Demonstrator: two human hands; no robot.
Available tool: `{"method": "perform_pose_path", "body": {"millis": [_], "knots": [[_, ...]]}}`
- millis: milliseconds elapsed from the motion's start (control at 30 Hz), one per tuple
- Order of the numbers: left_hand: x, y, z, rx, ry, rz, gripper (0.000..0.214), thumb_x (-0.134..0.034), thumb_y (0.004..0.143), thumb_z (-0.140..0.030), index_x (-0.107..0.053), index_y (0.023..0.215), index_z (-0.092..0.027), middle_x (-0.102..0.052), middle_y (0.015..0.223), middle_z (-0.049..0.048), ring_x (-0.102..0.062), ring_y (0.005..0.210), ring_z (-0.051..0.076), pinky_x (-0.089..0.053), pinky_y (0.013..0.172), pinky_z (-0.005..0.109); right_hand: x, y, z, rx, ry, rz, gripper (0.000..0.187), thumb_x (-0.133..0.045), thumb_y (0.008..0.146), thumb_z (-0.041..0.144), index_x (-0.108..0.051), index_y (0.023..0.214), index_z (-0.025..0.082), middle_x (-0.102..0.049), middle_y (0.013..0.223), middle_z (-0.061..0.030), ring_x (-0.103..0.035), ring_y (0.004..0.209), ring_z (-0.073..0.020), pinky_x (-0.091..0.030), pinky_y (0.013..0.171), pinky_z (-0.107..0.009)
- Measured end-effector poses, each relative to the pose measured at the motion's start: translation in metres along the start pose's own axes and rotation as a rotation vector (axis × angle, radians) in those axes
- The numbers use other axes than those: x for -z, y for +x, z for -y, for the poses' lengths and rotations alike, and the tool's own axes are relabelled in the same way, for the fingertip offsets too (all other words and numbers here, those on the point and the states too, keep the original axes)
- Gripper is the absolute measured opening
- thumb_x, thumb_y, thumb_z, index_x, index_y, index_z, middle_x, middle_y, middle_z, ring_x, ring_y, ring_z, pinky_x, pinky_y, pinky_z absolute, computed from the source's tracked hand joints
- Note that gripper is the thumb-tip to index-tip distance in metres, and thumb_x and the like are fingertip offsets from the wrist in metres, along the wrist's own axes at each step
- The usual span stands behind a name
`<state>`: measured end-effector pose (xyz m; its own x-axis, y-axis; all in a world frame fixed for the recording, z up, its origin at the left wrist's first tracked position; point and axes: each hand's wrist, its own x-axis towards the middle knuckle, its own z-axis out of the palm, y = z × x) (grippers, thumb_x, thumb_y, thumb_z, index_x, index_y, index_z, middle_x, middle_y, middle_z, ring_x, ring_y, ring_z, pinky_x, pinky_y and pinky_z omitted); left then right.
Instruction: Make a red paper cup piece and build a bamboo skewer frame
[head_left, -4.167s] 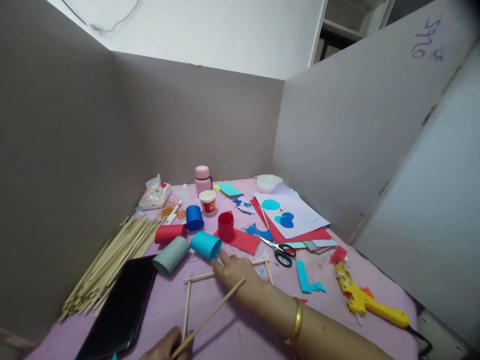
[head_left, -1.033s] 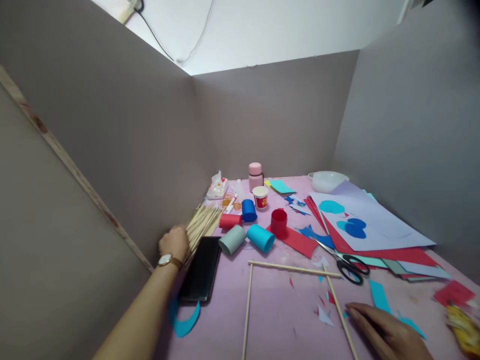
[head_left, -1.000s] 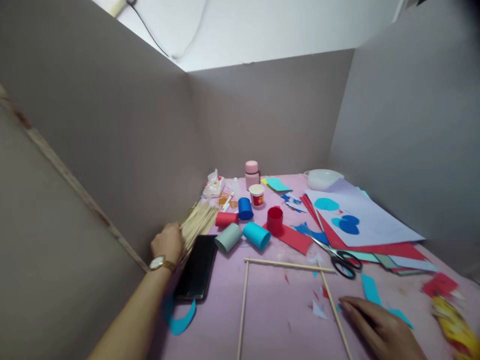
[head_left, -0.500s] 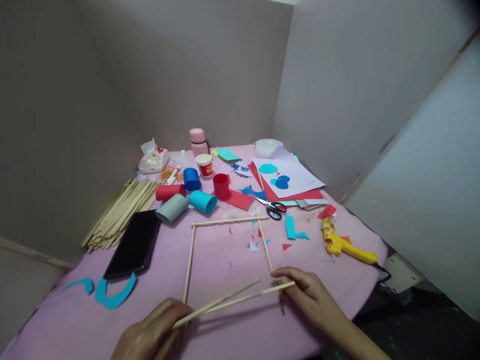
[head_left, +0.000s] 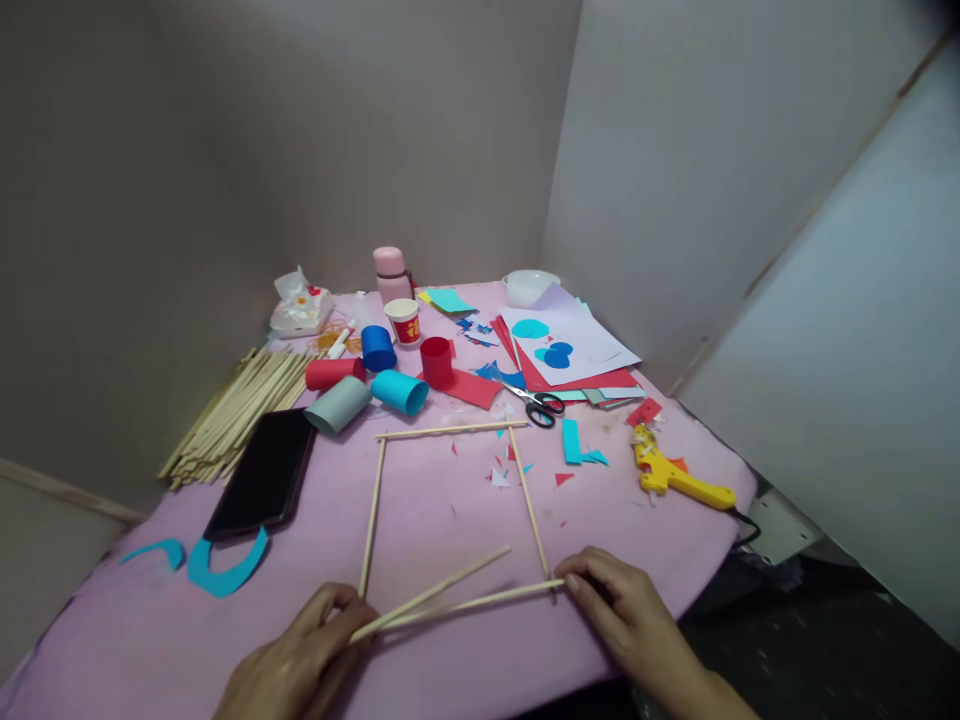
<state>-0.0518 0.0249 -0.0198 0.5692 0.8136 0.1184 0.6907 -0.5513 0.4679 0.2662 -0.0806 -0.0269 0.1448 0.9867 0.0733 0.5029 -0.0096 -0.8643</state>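
Observation:
Three thin wooden sticks lie on the pink tabletop as sides of a frame: a far stick [head_left: 450,430], a left stick [head_left: 373,520] and a right stick [head_left: 529,505]. At the near side, my left hand [head_left: 296,655] is closed on the ends of two more sticks. One of these, the slanting stick [head_left: 450,582], points up to the right with its other end free. The lower stick [head_left: 484,600] runs across to my right hand [head_left: 626,615], whose thumb and fingers pinch its right end, beside the near end of the right stick.
On the left are a bundle of sticks [head_left: 240,410], a black phone [head_left: 262,470] and blue paper scraps [head_left: 229,575]. Coloured paper tubes [head_left: 399,392], a paper cup [head_left: 405,325] and scissors [head_left: 541,410] lie beyond the frame. A yellow glue gun [head_left: 679,480] rests at right.
My right hand has shifted slightly down and right and has gone from the right stick's side to the lower stick's end. The lower stick has come down toward the frame's near side.

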Motion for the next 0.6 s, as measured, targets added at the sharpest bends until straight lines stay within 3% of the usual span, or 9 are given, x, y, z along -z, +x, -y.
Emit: {"method": "perform_pose_path", "body": {"millis": [167,367,467,600], "knots": [[-0.007,0.0,0.009,-0.03,0.012,0.032,0.03,-0.038,0.091,-0.049,-0.065,0.092,-0.035,-0.064,0.087,-0.0024,-0.066,0.065,0.011,-0.047,0.055,0.013,-0.003,0.001,-0.002,0.034,-0.085,0.022,0.023,-0.042,0.093,0.025,-0.063,0.086,0.019,-0.061,0.075,-0.0028,-0.061,0.071,-0.0173,-0.046,0.066,-0.027],[-0.001,0.002,-0.003,-0.054,-0.006,-0.016,0.023,-0.046,0.09,-0.046,-0.065,0.099,-0.037,-0.065,0.091,-0.0039,-0.068,0.07,0.011,-0.049,0.06,0.012,-0.004,0.002,0.0,0.037,-0.108,0.037,0.024,-0.042,0.092,0.026,-0.064,0.089,0.018,-0.061,0.075,-0.0039,-0.062,0.07,-0.0182,-0.047,0.064,-0.029],[0.005,0.001,-0.01,-0.025,-0.068,-0.099,0.022,-0.056,0.084,-0.048,-0.064,0.101,-0.037,-0.067,0.092,-0.005,-0.069,0.074,0.011,-0.05,0.064,0.012,-0.005,0.001,0.0,0.03,-0.089,0.026,0.024,-0.042,0.093,0.029,-0.064,0.089,0.019,-0.062,0.075,-0.0037,-0.062,0.071,-0.0181,-0.048,0.065,-0.028],[0.017,-0.008,-0.014,0.15,-0.274,-0.313,0.028,-0.049,0.086,-0.054,-0.063,0.087,-0.029,-0.065,0.082,-0.0028,-0.064,0.076,0.014,-0.05,0.067,0.016,-0.002,-0.003,-0.006,0.043,-0.049,-0.043,0.022,-0.045,0.093,0.032,-0.064,0.091,0.021,-0.066,0.08,-0.0039,-0.065,0.075,-0.0176,-0.05,0.068,-0.025]]}}
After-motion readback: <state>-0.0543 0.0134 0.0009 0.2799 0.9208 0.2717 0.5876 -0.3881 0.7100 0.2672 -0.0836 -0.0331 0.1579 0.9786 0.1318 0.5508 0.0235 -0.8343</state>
